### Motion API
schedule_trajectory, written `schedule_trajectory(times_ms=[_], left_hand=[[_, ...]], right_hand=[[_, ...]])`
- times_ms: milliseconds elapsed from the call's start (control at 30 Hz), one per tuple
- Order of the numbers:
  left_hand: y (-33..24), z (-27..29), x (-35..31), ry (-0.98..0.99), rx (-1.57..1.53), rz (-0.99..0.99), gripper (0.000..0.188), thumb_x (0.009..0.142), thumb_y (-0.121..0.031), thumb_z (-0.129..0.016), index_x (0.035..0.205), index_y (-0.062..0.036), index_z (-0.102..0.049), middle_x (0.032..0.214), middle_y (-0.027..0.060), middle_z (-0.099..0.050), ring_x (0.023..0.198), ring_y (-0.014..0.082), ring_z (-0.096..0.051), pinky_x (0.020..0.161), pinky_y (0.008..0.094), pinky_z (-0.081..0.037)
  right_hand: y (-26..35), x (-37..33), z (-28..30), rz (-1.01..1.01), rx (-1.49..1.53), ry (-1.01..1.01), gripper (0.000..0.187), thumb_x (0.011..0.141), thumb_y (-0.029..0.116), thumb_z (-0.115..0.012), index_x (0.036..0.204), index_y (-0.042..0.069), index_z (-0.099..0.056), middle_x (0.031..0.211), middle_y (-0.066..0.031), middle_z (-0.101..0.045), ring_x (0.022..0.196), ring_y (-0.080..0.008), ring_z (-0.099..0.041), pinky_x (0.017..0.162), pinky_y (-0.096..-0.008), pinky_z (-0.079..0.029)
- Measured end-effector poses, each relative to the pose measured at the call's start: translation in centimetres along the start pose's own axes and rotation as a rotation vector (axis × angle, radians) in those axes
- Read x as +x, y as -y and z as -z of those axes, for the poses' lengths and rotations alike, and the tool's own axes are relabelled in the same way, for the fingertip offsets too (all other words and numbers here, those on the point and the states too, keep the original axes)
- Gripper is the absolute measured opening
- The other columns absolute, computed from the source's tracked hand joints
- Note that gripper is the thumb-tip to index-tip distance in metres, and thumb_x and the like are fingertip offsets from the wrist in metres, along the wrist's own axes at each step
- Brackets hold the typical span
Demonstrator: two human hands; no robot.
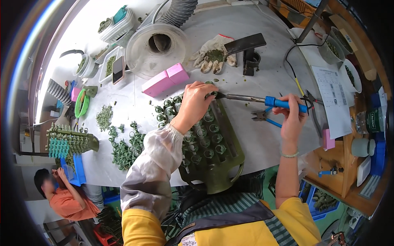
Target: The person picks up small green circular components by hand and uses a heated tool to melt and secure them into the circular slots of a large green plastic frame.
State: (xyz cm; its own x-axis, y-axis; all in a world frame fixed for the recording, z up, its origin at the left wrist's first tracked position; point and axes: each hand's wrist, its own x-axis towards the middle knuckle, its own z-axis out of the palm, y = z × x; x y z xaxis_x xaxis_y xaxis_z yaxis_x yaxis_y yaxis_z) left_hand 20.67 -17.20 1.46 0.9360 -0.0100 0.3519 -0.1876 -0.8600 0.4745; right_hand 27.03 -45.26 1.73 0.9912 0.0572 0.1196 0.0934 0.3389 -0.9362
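My right hand (pixel 292 117) is closed round the blue handle of a soldering iron (pixel 246 98), which points left. Its tip meets a small dark green part (pixel 211 94) that my left hand (pixel 193 101) pinches between thumb and fingers. The part's shape is mostly hidden by those fingers. Beneath my left hand lies an olive green tray (pixel 230 131) with a handle at its near end. Rows of green ring-shaped pieces (pixel 209 153) stand in it. Left of my sleeved left forearm is a pile of loose dark green pieces (pixel 123 152).
Two pink blocks (pixel 158 83) and a clear funnel (pixel 135 53) on a hose stand beyond the tray. A stained glove (pixel 217 53) lies farther back. Blue-handled pliers (pixel 260 115) lie near my right hand. A co-worker in an orange shirt (pixel 72 203) sits at lower left.
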Motion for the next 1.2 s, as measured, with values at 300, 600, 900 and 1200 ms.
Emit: schedule_trajectory(times_ms=[300, 600, 900, 1200], left_hand=[[-0.7, 1.8, -0.4, -0.010, 0.005, -0.064, 0.032, 0.080, -0.011, -0.075, 0.111, -0.0057, -0.069, 0.111, 0.0105, -0.068, 0.103, 0.0323, -0.060, 0.095, 0.0406, -0.046], [13.8, 16.4, -16.1, 0.005, 0.323, 0.555, 0.025, 0.090, -0.020, -0.071, 0.108, -0.0035, -0.064, 0.099, 0.0122, -0.064, 0.089, 0.0237, -0.063, 0.080, 0.0339, -0.052], [12.7, 14.7, -17.4, 0.004, 0.314, 0.896, 0.026, 0.085, -0.027, -0.075, 0.091, -0.0055, -0.063, 0.085, 0.0160, -0.068, 0.083, 0.0311, -0.066, 0.076, 0.0402, -0.052], [-0.9, 8.3, -6.9, 0.008, -0.460, 0.352, 0.028, 0.087, 0.002, -0.069, 0.114, -0.0040, -0.067, 0.110, 0.0056, -0.062, 0.091, 0.0122, -0.064, 0.080, 0.0244, -0.054]], right_hand=[[3.2, -0.7, 3.4, 0.064, -0.139, -0.094, 0.030, 0.099, 0.026, -0.056, 0.082, 0.002, -0.063, 0.077, -0.0070, -0.065, 0.056, -0.0126, -0.060, 0.052, -0.0244, -0.048], [3.7, -1.1, 4.1, 0.058, -0.126, -0.057, 0.031, 0.099, 0.027, -0.055, 0.080, 0.003, -0.061, 0.076, -0.0068, -0.063, 0.054, -0.0120, -0.057, 0.052, -0.0233, -0.047], [4.6, -2.1, 4.6, 0.065, -0.160, -0.073, 0.031, 0.099, 0.027, -0.055, 0.083, 0.003, -0.061, 0.076, -0.0059, -0.063, 0.055, -0.0123, -0.057, 0.053, -0.0235, -0.048], [4.4, -2.6, 3.9, 0.086, -0.064, -0.072, 0.027, 0.098, 0.022, -0.060, 0.085, -0.001, -0.063, 0.076, -0.0091, -0.066, 0.054, -0.0157, -0.063, 0.052, -0.0251, -0.052]])
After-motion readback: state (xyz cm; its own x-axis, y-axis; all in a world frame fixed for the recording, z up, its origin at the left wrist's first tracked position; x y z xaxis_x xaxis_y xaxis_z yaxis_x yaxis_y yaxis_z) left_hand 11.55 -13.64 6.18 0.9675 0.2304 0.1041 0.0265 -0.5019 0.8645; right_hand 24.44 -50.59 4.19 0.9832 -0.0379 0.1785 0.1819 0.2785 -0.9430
